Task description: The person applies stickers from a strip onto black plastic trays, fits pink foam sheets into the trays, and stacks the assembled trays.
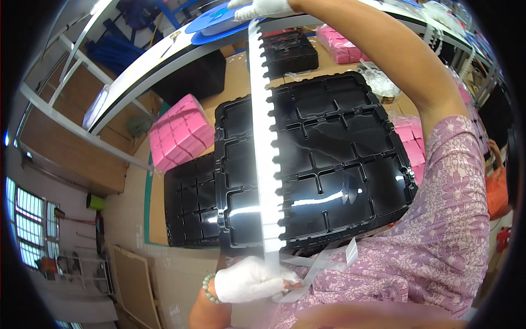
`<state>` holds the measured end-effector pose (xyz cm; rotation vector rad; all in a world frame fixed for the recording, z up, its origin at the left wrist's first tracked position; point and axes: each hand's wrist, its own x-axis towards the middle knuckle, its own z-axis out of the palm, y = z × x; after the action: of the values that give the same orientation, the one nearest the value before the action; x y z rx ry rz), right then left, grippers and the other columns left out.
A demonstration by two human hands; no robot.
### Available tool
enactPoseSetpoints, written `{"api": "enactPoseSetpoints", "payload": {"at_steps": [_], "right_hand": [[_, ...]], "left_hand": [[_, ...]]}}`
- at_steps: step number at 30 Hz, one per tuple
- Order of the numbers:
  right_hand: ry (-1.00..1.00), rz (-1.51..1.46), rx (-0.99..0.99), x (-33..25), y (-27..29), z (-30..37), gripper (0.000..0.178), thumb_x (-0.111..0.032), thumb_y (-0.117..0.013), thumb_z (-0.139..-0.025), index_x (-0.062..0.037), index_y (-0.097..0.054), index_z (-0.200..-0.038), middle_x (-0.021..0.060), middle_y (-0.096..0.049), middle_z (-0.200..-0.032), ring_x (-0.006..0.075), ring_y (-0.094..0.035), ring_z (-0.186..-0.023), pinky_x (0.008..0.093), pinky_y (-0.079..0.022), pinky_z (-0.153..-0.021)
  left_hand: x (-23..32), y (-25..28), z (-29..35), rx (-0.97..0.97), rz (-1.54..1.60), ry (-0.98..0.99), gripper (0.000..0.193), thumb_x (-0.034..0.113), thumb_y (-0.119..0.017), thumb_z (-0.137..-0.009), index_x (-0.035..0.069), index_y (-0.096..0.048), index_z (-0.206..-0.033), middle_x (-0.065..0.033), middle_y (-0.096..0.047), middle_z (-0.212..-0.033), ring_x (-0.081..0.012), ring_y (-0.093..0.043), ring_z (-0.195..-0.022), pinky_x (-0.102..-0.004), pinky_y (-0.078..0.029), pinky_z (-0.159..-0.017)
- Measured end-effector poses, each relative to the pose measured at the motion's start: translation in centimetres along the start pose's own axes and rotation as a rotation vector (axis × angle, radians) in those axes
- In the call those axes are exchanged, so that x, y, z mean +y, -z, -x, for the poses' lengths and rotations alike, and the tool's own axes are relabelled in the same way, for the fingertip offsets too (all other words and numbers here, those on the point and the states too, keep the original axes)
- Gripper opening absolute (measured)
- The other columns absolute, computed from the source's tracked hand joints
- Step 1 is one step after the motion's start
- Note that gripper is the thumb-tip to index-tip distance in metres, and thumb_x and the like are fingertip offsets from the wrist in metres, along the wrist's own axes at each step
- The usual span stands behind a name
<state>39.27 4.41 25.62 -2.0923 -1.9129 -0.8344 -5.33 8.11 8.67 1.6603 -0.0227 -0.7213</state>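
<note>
A long whitish strip (263,137) with a notched right edge stretches between my hands, over a black plastic tray (339,137) with moulded compartments. My left hand (249,282), in a white glove with a beaded bracelet at the wrist, is closed on the strip's near end. From there a translucent tail (329,263) loops right against the patterned clothing. My right hand (266,8), also white-gloved, reaches to the far end beside a blue reel (222,22). Its fingers are partly cut off by the upper edge, and its grip is unclear.
Pink block-like stacks (182,133) stand left of the tray, with more pink pieces (339,44) behind. A lower black tray (192,203) sits at left, another black stack (290,55) at the back. A white bench edge (142,71) crosses the far side. Clear plastic wrap (381,79) lies right.
</note>
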Motion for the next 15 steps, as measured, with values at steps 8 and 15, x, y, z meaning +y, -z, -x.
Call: {"api": "enactPoseSetpoints", "payload": {"at_steps": [8, 15], "right_hand": [[-0.562, 0.114, -0.014, -3.1, -1.3, -6.3, 0.060, -0.054, -0.062, -0.082, -0.0052, -0.070, -0.117, 0.0143, -0.067, -0.122, 0.0316, -0.065, -0.112, 0.0418, -0.050, -0.093], [-0.743, -0.300, 0.034, 0.5, 0.1, -6.9, 0.064, -0.063, -0.060, -0.081, -0.0070, -0.072, -0.111, 0.0162, -0.068, -0.117, 0.0339, -0.065, -0.107, 0.0427, -0.049, -0.093]], "left_hand": [[-5.5, -4.1, 2.5, 0.381, 0.414, 0.004, 0.029, 0.017, -0.053, -0.102, -0.004, -0.066, -0.115, -0.0120, -0.067, -0.121, -0.0154, -0.063, -0.107, -0.0305, -0.050, -0.093], [-1.8, -4.6, -0.6, 0.217, 0.214, -0.250, 0.025, 0.012, -0.054, -0.100, -0.003, -0.066, -0.116, -0.0130, -0.069, -0.115, -0.0179, -0.064, -0.103, -0.0316, -0.050, -0.092]]}}
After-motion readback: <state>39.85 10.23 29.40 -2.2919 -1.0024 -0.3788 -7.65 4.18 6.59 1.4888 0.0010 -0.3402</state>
